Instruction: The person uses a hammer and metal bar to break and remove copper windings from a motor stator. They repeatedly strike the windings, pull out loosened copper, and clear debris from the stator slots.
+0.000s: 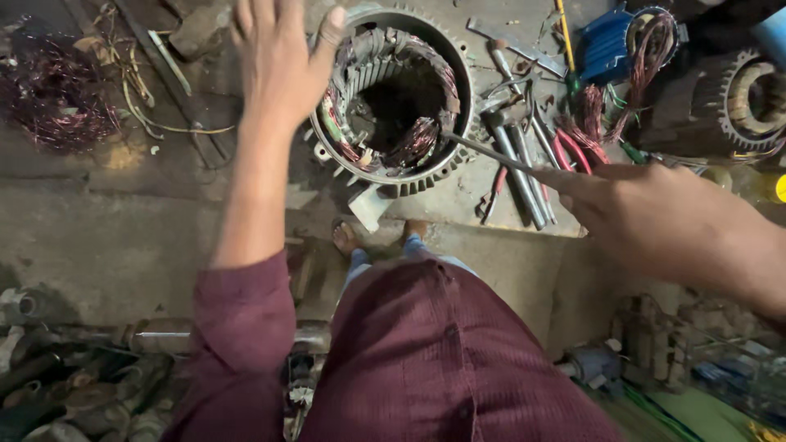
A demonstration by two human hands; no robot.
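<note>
A grey motor stator housing [463,90] with copper windings inside stands open-end-up on a dirty bench. My left hand [278,57] reaches out over its left rim, fingers apart, holding nothing. My right hand [647,209] comes in from the right and grips a thin metal rod [491,154]. The rod's tip touches the windings at the lower right of the stator's bore.
Pliers with red handles, screwdrivers and other tools [524,164] lie right of the stator. A blue motor part with copper wire [622,41] and another stator [749,98] sit at the far right. A tangle of scrap copper wire [53,94] lies far left. Junk metal parts [74,385] fill the floor below.
</note>
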